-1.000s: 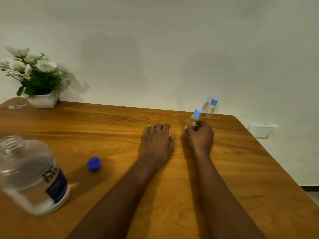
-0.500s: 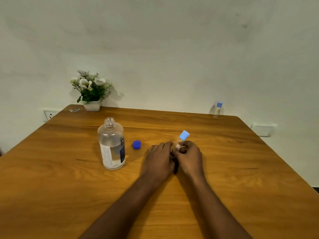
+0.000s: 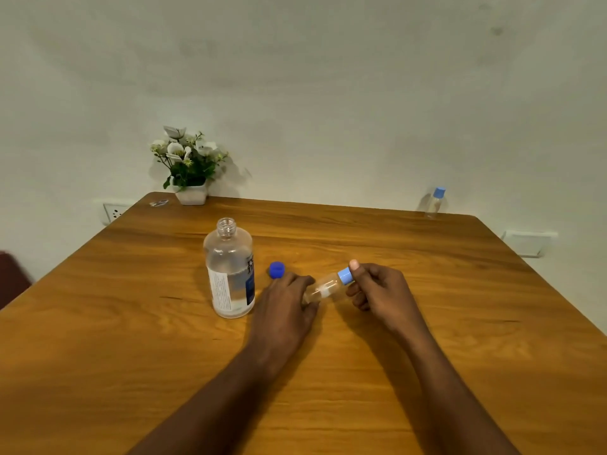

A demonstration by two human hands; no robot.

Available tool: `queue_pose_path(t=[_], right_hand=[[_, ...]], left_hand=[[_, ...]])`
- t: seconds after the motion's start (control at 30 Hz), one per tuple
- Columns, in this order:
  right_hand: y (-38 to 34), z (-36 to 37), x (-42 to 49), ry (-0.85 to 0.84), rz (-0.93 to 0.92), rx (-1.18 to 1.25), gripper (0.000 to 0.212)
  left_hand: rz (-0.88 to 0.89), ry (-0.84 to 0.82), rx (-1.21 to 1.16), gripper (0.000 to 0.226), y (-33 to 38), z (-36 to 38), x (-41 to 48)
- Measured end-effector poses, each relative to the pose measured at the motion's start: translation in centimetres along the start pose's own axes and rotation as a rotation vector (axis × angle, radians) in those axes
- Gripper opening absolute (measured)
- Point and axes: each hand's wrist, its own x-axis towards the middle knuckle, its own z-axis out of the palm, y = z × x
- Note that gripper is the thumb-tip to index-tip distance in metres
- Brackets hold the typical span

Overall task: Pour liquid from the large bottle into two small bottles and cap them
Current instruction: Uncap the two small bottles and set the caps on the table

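The large clear bottle (image 3: 230, 270) stands uncapped left of centre on the wooden table (image 3: 131, 339), partly filled. Its dark blue cap (image 3: 276, 269) lies just right of it. A small clear bottle (image 3: 323, 289) is tilted towards the right between my hands. My left hand (image 3: 285, 310) holds its body near the base. My right hand (image 3: 377, 290) pinches its light blue cap (image 3: 345, 276) with thumb and fingers. A second small bottle (image 3: 435, 202) with a light blue cap stands upright at the table's far right edge.
A white pot of artificial flowers (image 3: 190, 165) stands at the far left corner, beside a small shiny scrap (image 3: 159, 202). Wall sockets (image 3: 113, 212) sit left and right of the table. A dark chair edge (image 3: 10, 280) shows at left.
The small bottle came from the far right edge to the table's middle and now lies tilted. My left hand took hold of its body, and my right hand shifted to its cap.
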Motion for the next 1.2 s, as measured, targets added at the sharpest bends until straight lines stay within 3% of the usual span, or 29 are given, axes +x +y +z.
queue_pose_path(t=[0.23,0.63,0.7,0.87,0.93,1.0,1.1,1.2], right_hand=[[0.5,-1.1,0.4,-0.082,-0.046,-0.071,0.017],[0.3,-2.2,0.5,-0.218,-0.235,-0.346,0.011],[0.1,-2.0,0.4,-0.198,-0.234,-0.348,0.018],[-0.8,-1.6,-0.2,-0.205,-0.117,-0.238,0.064],[-1.0,-1.5,-0.2,-0.149,-0.079,-0.287,0.055],[-1.1,-1.5,-0.2,-0.075,-0.071,-0.308,0.029],[-1.0,-1.8,-0.3,-0.074,-0.030,-0.267,0.039],[-0.7,-2.0,-0.1,-0.132,-0.039,-0.272,0.023]], left_hand=[[0.003,-0.038,-0.013,0.039,-0.3,-0.4,0.3],[0.043,-0.100,0.010,0.043,-0.5,-0.6,0.3],[0.031,-0.096,-0.003,0.043,-0.6,-0.6,0.3],[0.009,-0.096,-0.013,0.044,-0.5,-0.4,0.2],[0.002,-0.092,-0.025,0.044,-0.5,-0.3,0.1],[0.002,-0.081,-0.025,0.043,-0.5,-0.3,0.0],[0.012,-0.075,-0.009,0.043,-0.4,-0.5,0.0],[0.022,-0.077,0.001,0.044,-0.4,-0.7,0.0]])
